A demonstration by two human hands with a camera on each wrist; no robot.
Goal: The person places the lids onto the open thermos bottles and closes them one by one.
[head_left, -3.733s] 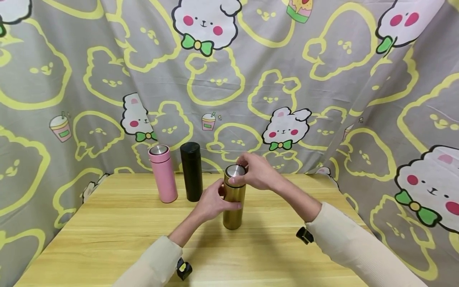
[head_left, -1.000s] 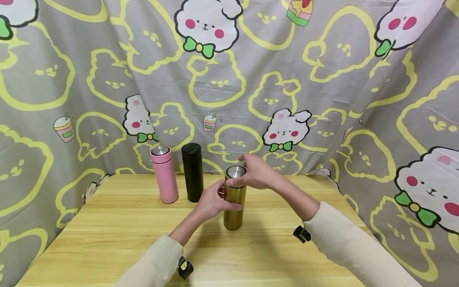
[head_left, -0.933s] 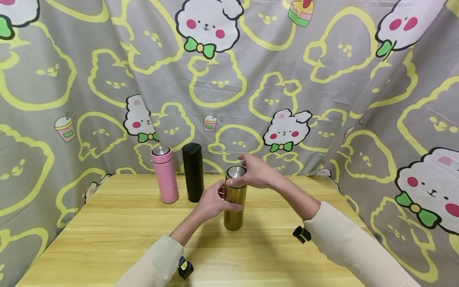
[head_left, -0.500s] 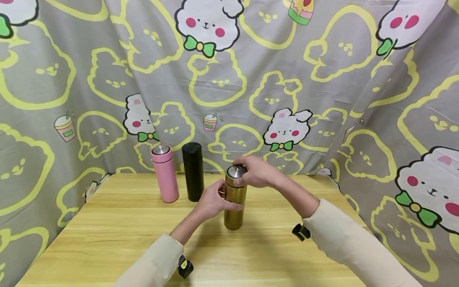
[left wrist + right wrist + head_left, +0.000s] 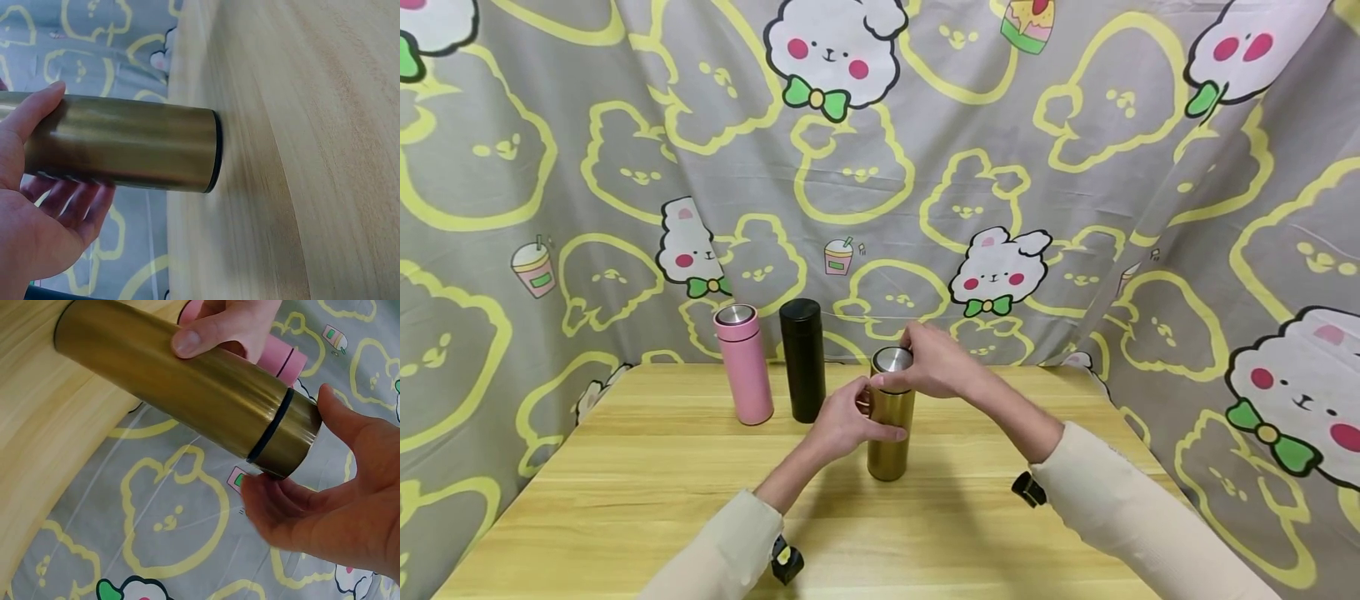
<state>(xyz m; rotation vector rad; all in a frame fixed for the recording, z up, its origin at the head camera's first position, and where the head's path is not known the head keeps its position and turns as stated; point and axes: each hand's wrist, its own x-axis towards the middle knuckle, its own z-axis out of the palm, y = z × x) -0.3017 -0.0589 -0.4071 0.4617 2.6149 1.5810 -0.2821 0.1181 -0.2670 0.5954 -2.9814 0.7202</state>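
Note:
A gold thermos [image 5: 889, 454] stands upright on the table. My left hand [image 5: 848, 421] grips its body about the middle. In the left wrist view, the left thumb lies over the near side of the gold thermos [image 5: 144, 144] and the other fingers pass round the far side. Its lid [image 5: 893, 360] has a silver top. My right hand [image 5: 942, 362] holds the lid, thumb at the front and fingers behind. In the right wrist view, a black ring separates the lid [image 5: 290, 437] from the body, and the right hand [image 5: 350, 487] spans the lid from both sides.
A pink thermos [image 5: 747, 375] and a black thermos [image 5: 802, 362] stand upright to the left of the gold one, toward the back. The wooden table [image 5: 647, 500] ends at a patterned grey curtain [image 5: 850, 200].
Half a second ago the right fingertips lay further left and the thumb further right. Now the thumb has slid left and the fingers right around the lid. The left hand keeps its grip.

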